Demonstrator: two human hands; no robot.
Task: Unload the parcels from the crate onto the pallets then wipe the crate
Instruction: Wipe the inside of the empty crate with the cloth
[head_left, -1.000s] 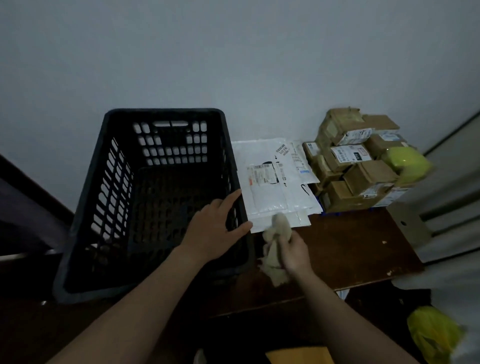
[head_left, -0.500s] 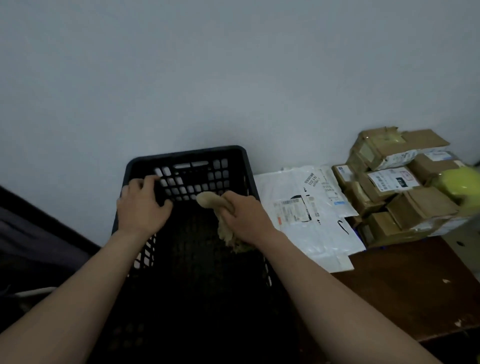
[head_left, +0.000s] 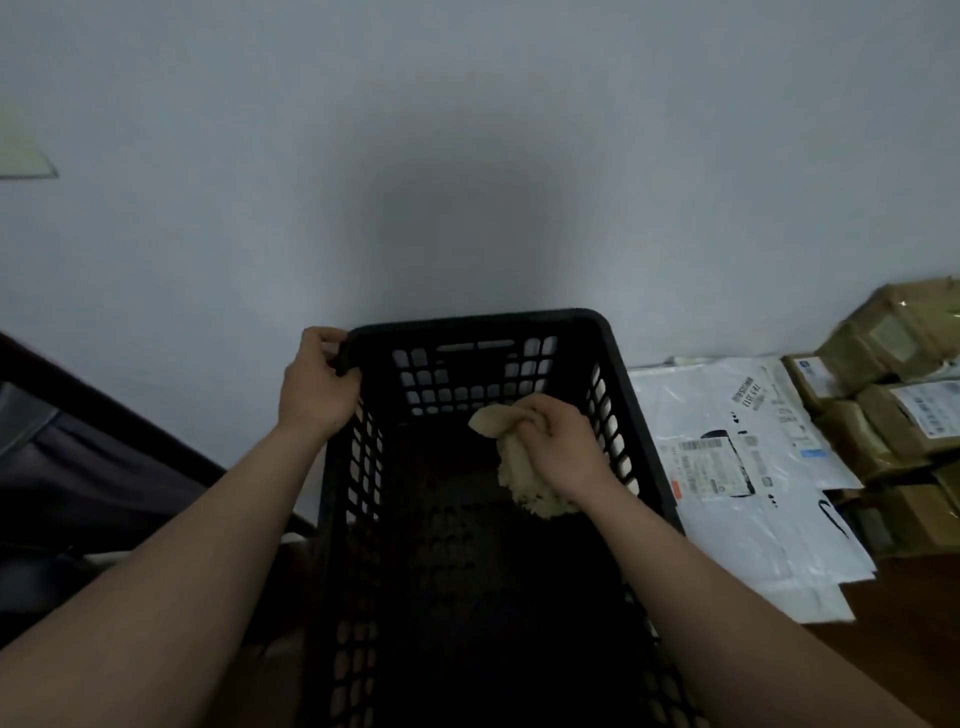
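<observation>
The crate (head_left: 467, 325), stiff and probably light, stands directly ahead and appears empty. Inside, the right hand (head_left: 563, 447) grips a soft crumpled cloth (head_left: 524, 478). The left hand (head_left: 317, 384) clamps its fingers (head_left: 328, 336) over the far-left rim corner, a firm hold. The parcels (head_left: 737, 467) lie rightward.

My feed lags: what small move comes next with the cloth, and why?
Probably sweep the crumpled beige cloth down the far wall of the black slotted plastic crate: the right hand grips it inside, the left hand holds the rim, the floor looks bare.
</observation>
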